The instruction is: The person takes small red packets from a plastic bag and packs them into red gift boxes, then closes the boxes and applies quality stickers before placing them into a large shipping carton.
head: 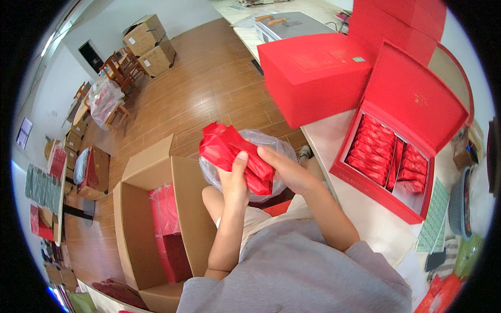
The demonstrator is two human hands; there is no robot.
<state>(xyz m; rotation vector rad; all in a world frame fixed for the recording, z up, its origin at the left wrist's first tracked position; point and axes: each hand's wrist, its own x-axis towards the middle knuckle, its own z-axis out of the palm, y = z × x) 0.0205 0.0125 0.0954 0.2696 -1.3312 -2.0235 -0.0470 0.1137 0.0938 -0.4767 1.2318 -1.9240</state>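
Between my two hands I hold several shiny red foil packets (223,143) in a loose bundle above my lap. My left hand (235,178) grips them from the near side, thumb on top. On their right side, my right hand (280,164) grips the same packets, its fingertips partly hidden. A clear plastic bag (287,146) sits below and behind the bundle. To the right, an open red gift box (336,168) stands on the table. Rows of similar red packets (372,150) fill its left part; more lie right of a divider, above a bare white patch.
Closed red boxes (313,74) stand at the far side of the white table (332,135). An open cardboard carton (135,219) with red boxes inside is on my left. Green sticker sheets (434,215) and a grey basket (458,203) lie at far right.
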